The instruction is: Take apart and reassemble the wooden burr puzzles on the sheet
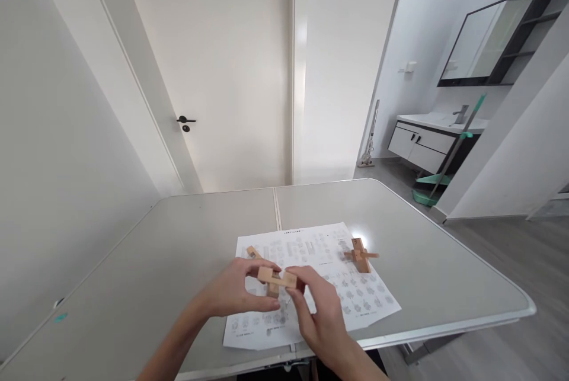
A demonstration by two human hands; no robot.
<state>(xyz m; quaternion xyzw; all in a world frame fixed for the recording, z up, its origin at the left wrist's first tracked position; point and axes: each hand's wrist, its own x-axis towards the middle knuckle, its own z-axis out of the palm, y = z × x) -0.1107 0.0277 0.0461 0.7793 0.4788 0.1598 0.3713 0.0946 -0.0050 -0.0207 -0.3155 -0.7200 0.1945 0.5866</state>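
Both hands up over the near half of the table (200, 233), working one wooden joint between them. Right hand (326, 313): tight pinch, thumb in front and index finger behind, on the right end of a notched wooden block (278, 279) (the notch faces up, between two raised ends). Left hand (231, 287): C-shaped grip, fingers over the top and thumb underneath, taking a short crossing block (272, 291) between them; exact contact at the fingertips is partly hidden. The crossing block meets the notched one around its middle, its lower end sticking out below; can't tell how deep it's seated. Both sit above the printed paper (306, 239), which carries rows of small grey diagrams and lies across the table seam. Another wooden piece (253, 252) is on the paper's upper left, just beyond the left fingers and partly covered by them. Over on the right, a crossed wooden assembly (361, 255) straddles the paper's edge, one thin bar pointing right, well apart from the hands. Background: white door (231, 73) with a black handle (185, 121), vanity (420, 143) under a mirror (486, 40), green dustpan (424, 198) on the floor.
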